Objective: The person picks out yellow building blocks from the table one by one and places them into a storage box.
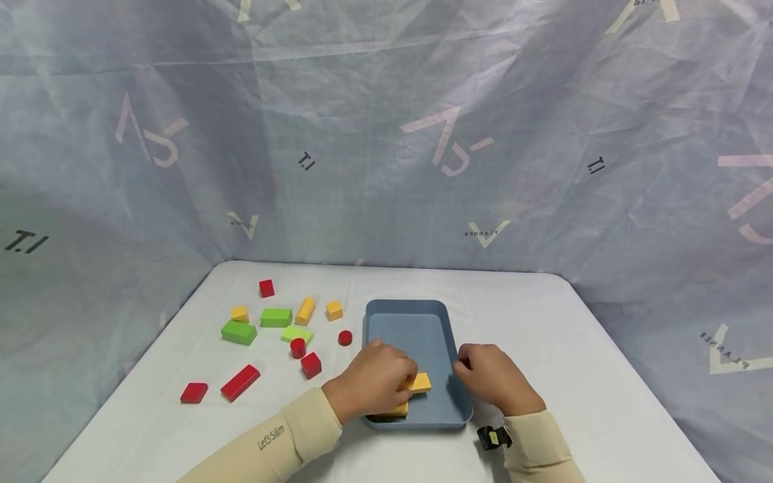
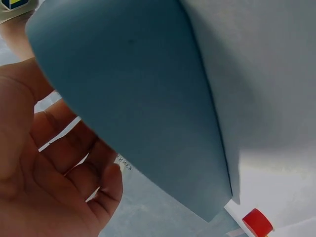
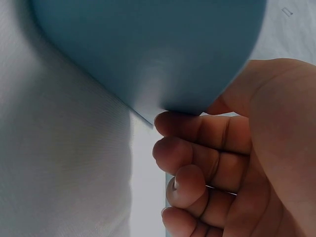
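Observation:
My left hand reaches over the left side of a blue-grey tray, its fingers curled at a yellow block that it pinches low in the tray. Another yellow block lies below that hand in the near left corner, partly covered. In the left wrist view, the tray's outer wall hides the fingertips and the block. At the tray's right rim, my right hand grips the wall, thumb over the inner side and forefinger against the outside, as the right wrist view shows, with the other fingers curled below.
Left of the tray, several blocks are scattered on the white table: red ones such as a long bar and a cube, green ones, and a yellow cylinder. A printed grey cloth hangs behind.

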Demonstrator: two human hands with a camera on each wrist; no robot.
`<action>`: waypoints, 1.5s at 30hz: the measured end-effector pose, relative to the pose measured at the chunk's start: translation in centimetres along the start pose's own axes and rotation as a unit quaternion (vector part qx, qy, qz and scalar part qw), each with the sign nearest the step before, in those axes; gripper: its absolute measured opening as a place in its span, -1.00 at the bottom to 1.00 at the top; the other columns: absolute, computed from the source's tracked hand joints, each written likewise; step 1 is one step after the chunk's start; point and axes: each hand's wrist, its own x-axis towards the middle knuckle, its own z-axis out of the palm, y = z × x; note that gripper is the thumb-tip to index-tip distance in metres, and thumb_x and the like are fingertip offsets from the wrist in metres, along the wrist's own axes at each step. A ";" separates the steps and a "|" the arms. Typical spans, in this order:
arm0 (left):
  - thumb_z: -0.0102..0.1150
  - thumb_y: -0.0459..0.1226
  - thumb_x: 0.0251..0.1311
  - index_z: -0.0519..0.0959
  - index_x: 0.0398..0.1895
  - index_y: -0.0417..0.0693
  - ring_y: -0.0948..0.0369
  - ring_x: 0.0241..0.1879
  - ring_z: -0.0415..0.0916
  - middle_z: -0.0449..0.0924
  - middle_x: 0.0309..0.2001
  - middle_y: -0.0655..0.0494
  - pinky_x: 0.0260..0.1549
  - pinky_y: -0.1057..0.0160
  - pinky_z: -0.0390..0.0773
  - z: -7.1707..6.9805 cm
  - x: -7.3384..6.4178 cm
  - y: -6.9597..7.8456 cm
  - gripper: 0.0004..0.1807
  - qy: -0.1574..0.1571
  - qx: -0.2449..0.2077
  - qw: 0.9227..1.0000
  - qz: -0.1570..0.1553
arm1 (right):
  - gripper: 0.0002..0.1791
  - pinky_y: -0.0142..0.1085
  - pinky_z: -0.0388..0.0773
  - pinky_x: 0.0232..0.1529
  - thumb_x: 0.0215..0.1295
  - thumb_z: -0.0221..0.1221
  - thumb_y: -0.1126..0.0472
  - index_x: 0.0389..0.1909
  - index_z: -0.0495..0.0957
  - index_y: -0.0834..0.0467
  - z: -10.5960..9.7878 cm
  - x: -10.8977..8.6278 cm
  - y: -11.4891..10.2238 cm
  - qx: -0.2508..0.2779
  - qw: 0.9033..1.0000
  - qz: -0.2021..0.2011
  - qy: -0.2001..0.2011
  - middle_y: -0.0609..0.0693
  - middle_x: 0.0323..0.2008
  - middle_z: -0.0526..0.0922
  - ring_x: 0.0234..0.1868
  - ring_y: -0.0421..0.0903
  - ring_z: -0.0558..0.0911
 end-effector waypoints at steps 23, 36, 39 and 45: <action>0.40 -0.14 0.12 0.70 -0.45 0.23 0.36 -0.49 0.32 0.46 -0.59 0.47 -0.43 0.30 0.22 1.2 0.0 -0.2 -0.94 0.000 0.039 0.999 0.004 | -0.67 -0.28 0.31 -0.57 0.37 0.17 0.18 -0.63 0.46 -0.03 -0.1 0.1 -0.1 -0.002 1.000 -0.011 0.007 -0.11 -0.70 0.39 -0.64 -0.17 0.39; 0.41 -0.13 0.13 0.69 -0.46 0.21 0.36 -0.50 0.31 0.42 -0.62 0.45 -0.44 0.30 0.21 1.0 0.1 0.0 -0.92 -0.008 0.032 0.999 -0.001 | -0.67 -0.27 0.31 -0.57 0.39 0.17 0.19 -0.61 0.46 -0.01 0.0 0.1 0.1 0.003 1.000 -0.009 0.003 -0.08 -0.69 0.39 -0.63 -0.16 0.39; 0.38 -0.11 0.17 0.73 -0.41 0.20 0.35 -0.46 0.37 0.51 -0.57 0.44 -0.41 0.30 0.26 0.8 0.1 -0.1 -0.95 -0.002 0.024 1.000 0.000 | -0.67 -0.27 0.31 -0.58 0.39 0.17 0.19 -0.62 0.45 0.00 0.0 0.1 0.0 0.005 1.000 -0.004 0.002 -0.08 -0.69 0.38 -0.64 -0.15 0.39; 0.35 -0.08 0.23 0.79 -0.22 0.19 0.29 -0.28 0.53 0.73 -0.28 0.35 -0.32 0.29 0.35 0.2 0.1 -0.3 -0.87 0.004 0.011 1.000 -0.010 | -0.68 -0.26 0.31 -0.58 0.38 0.17 0.19 -0.61 0.45 0.01 0.0 0.1 -0.1 0.007 1.000 -0.002 0.000 -0.08 -0.69 0.40 -0.64 -0.15 0.40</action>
